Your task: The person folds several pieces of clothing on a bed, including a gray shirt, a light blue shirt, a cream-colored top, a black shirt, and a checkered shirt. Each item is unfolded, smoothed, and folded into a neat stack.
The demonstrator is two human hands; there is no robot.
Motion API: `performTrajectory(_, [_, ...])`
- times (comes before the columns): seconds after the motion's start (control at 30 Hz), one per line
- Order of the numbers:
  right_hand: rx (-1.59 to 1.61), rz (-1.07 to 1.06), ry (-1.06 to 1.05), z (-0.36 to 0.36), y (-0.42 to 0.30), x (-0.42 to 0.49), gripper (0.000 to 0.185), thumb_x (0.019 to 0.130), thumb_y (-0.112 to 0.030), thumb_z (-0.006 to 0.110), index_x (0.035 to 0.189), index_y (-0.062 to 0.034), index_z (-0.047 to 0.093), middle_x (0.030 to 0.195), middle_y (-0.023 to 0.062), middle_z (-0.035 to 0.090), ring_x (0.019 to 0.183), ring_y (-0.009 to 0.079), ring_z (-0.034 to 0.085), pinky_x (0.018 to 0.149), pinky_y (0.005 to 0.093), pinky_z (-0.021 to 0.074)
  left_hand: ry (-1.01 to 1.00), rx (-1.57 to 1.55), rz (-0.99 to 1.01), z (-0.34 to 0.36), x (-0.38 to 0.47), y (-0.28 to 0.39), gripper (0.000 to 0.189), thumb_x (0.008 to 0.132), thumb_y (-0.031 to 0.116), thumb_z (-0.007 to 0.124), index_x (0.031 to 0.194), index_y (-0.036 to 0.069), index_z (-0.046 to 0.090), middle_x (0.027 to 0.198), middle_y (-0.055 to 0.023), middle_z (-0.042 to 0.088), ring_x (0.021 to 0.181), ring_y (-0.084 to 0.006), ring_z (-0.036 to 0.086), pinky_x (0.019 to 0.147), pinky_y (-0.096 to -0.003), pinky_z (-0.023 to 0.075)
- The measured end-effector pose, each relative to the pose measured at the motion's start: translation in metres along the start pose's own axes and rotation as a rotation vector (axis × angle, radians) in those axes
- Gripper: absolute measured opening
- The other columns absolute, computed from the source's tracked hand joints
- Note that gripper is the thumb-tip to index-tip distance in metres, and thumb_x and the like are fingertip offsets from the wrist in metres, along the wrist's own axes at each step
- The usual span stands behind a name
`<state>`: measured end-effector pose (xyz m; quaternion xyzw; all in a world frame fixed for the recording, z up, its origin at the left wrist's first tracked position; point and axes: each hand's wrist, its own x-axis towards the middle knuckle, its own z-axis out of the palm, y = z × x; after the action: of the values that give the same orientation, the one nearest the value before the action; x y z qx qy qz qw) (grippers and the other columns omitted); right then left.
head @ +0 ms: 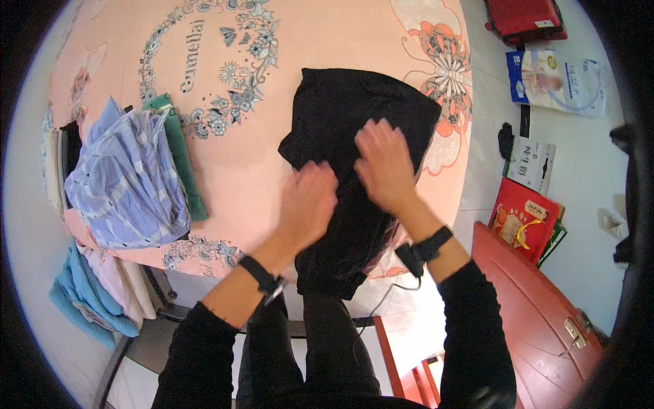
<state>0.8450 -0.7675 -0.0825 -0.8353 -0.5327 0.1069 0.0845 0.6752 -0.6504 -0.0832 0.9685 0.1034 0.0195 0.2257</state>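
A black garment [357,102], perhaps trousers, lies spread on a peach patterned bedsheet [317,30]. Its lower end hangs over the bed's near edge, above my legs. My left hand [309,204] is at the garment's left edge with its fingers curled downward. On the upper right part of the cloth rests my right hand [386,166], its fingers bent. Both hands are slightly blurred, and their fingertips are hidden, so whether they pinch the fabric does not show. Each wrist wears a black strap, and a cable runs from the right one.
Left on the bed sit a bundled blue checked cloth [127,179] and a folded green cloth [184,163]. Blue towels [92,296] hang below them. A red door [536,301] stands at right, near a red gift bag [523,220], a carton [531,163], a plastic package [557,82] and a red case [526,20].
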Motion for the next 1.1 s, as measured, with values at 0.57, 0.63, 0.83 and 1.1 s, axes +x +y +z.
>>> performTrajectory(0.57, [-0.246, -0.11, 0.195, 0.049, 0.052, 0.13, 0.052, 0.091, -0.051, 0.041, 0.132, -0.021, 0.048, 0.143, 0.0102, 0.037, 0.135, 0.0281, 0.029, 0.108, 0.0558, 0.0185, 0.065, -0.341, -0.637, 0.013, 0.042, -0.08, 0.023, 0.086, 0.024, 0.06, 0.086, 0.002, 0.058, 0.082, -0.0191, 0.059, 0.08, -0.0377, 0.056, 0.071, -0.0439, 0.0439])
performTrajectory(0.63, [-0.239, 0.089, 0.249, 0.04, 0.056, 0.133, 0.054, 0.093, -0.047, 0.039, 0.136, -0.0139, 0.043, 0.144, 0.0125, 0.035, 0.135, 0.029, 0.029, 0.108, 0.0548, 0.0197, -0.088, -0.369, -0.785, 0.003, 0.049, -0.081, 0.022, 0.088, 0.023, 0.06, 0.092, 0.002, 0.059, 0.085, -0.0178, 0.061, 0.077, -0.0336, 0.058, 0.068, -0.0388, 0.0454])
performTrajectory(0.83, [0.529, 0.893, 0.841, 0.036, 0.12, 0.028, 0.056, 0.082, -0.032, 0.063, 0.123, 0.0043, 0.049, 0.113, 0.0242, 0.059, 0.108, 0.0371, 0.055, 0.094, 0.0372, 0.0409, 0.192, -0.483, -0.723, -0.012, 0.099, -0.08, 0.065, 0.074, 0.039, 0.076, 0.114, -0.007, 0.053, 0.101, -0.0177, 0.063, 0.092, -0.0246, 0.06, 0.081, -0.034, 0.0474])
performTrajectory(1.1, [0.935, 0.709, 0.41, 0.04, 0.139, 0.014, 0.036, 0.081, -0.023, 0.066, 0.108, -0.0009, 0.062, 0.091, 0.0173, 0.068, 0.084, 0.0255, 0.064, 0.077, 0.0337, 0.0476, 0.224, -1.278, -0.855, -0.014, 0.169, -0.12, 0.038, 0.077, 0.015, 0.071, 0.108, -0.006, 0.062, 0.1, -0.0214, 0.066, 0.089, -0.032, 0.063, 0.081, -0.0373, 0.0469])
